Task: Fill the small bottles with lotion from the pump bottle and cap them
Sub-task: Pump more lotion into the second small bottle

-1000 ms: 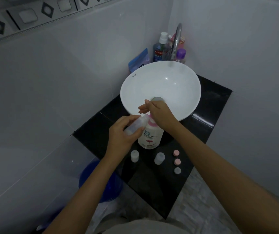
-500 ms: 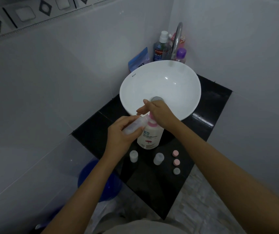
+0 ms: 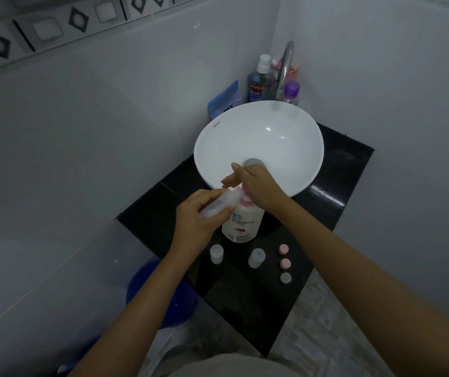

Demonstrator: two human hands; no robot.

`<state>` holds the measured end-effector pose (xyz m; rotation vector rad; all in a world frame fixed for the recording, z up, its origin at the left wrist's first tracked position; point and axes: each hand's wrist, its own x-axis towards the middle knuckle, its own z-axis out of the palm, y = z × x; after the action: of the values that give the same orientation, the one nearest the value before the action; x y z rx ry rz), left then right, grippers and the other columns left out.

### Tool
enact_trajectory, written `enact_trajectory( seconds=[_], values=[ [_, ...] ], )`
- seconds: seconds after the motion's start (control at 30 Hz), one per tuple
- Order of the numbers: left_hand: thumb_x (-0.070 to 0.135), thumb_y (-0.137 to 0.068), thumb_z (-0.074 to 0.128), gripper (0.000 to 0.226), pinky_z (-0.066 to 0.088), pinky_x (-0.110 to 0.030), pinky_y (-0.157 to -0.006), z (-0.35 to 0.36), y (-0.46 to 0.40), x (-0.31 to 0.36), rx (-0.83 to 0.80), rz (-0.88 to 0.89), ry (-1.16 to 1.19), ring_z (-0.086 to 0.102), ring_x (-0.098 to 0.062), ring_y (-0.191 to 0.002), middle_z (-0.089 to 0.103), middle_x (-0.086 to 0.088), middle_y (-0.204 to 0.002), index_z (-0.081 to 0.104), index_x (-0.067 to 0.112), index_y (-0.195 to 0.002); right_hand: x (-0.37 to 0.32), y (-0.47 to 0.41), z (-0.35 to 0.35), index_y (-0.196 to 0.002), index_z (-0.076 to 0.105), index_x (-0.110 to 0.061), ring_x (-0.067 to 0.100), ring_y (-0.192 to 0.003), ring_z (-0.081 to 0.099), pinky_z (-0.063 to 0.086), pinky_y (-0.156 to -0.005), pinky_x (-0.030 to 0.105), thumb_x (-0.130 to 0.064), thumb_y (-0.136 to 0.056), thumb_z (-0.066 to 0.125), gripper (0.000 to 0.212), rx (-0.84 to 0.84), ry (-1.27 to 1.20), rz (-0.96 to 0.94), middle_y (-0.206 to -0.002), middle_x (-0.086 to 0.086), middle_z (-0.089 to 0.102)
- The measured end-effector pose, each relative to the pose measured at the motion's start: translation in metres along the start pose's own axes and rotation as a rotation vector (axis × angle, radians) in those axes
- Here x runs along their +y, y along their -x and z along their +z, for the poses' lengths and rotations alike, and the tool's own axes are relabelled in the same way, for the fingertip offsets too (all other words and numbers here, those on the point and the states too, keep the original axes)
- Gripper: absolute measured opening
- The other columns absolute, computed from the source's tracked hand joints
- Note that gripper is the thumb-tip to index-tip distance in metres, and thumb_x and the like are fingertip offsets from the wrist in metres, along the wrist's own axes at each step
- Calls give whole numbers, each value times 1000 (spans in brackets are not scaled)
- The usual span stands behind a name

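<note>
A white pump bottle (image 3: 242, 223) with a pink pump head stands on the black counter (image 3: 248, 303) in front of the basin. My right hand (image 3: 256, 185) lies flat on top of the pump head, fingers stretched out. My left hand (image 3: 199, 217) grips a small clear bottle (image 3: 219, 204), tilted with its mouth at the pump spout. Two more small clear bottles (image 3: 216, 253) (image 3: 256, 257) stand uncapped nearer to me. Three loose caps lie in a row to their right: two pink caps (image 3: 283, 249) (image 3: 285, 263) and one pale cap (image 3: 285, 278).
A white round basin (image 3: 286, 148) sits behind the pump bottle, with a chrome tap (image 3: 284, 69) over it. A mouthwash bottle (image 3: 257, 83), a purple-capped bottle (image 3: 291, 92) and a blue pouch (image 3: 224, 100) crowd the corner. A blue bucket (image 3: 160, 297) stands on the floor below.
Both hands stay at the pump bottle; my right hand has shifted slightly on the pump head. The small bottle stays at the spout.
</note>
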<state>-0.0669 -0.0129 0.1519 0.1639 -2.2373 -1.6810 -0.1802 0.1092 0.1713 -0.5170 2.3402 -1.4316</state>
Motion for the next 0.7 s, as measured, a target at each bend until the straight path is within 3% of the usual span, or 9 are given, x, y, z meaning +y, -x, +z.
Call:
enact_trajectory(
  seconds=[0.03,0.1,0.13,0.3,0.4,0.5,0.57,0.67,0.7],
  values=[
    [15,-80,73,32,53,-16,-80,0,0,-1,-7,-7,-7,65,-10,-95,69,-5,-101,68,8,-111,2,1,1,-89,74,-9,1,-74,62,44,-77,20,-32,-100,34,47,-5,20,16,-89,8,74],
    [13,-80,74,32,52,-15,-78,2,1,-3,-17,-25,-7,65,-8,-94,69,-6,-102,68,8,-111,1,4,3,-90,73,-9,29,-74,62,49,-76,46,-37,-99,33,49,-33,28,98,-95,23,70],
    [13,-80,74,31,52,-14,-78,2,2,-3,-16,-32,2,65,-7,-94,69,-6,-102,68,8,-110,0,4,3,-90,72,-9,40,-78,60,49,-78,51,-39,-98,33,50,-42,26,121,-96,26,69],
    [14,-79,74,33,51,-13,-79,-1,0,2,-4,4,13,65,-6,-94,69,-5,-101,68,8,-111,-10,3,-6,-95,73,-6,14,-91,65,44,-93,28,-32,-100,35,47,-78,-26,7,-93,8,73],
    [13,-79,75,34,52,-15,-80,-2,-2,4,-1,6,27,65,-7,-95,69,-6,-102,68,7,-112,-6,1,-6,-92,73,-4,8,-85,64,44,-91,23,-29,-101,35,47,-47,-64,-7,-86,5,72],
    [12,-79,75,33,53,-15,-78,0,-1,1,-5,-3,17,65,-8,-93,69,-7,-100,68,7,-110,1,1,-1,-93,73,-5,3,-81,61,39,-82,6,-26,-102,32,47,-44,-13,-4,-90,8,72],
    [11,-79,75,32,53,-15,-77,1,1,-2,-10,-24,10,66,-9,-93,69,-8,-101,69,7,-110,6,2,3,-93,73,-4,11,-82,62,42,-78,9,-26,-102,33,47,-36,-13,13,-92,10,72],
    [11,-79,75,33,53,-16,-78,1,1,-2,-10,-35,23,66,-10,-94,69,-8,-102,68,7,-111,3,3,1,-92,73,-6,24,-81,64,50,-82,33,-33,-100,35,48,-47,-38,58,-91,14,72],
    [11,-79,75,33,53,-17,-78,0,1,0,-9,-29,26,66,-11,-94,69,-8,-102,68,7,-111,0,3,-1,-93,73,-6,19,-82,65,50,-85,30,-34,-100,35,48,-53,-43,34,-90,12,73]
  ],
)
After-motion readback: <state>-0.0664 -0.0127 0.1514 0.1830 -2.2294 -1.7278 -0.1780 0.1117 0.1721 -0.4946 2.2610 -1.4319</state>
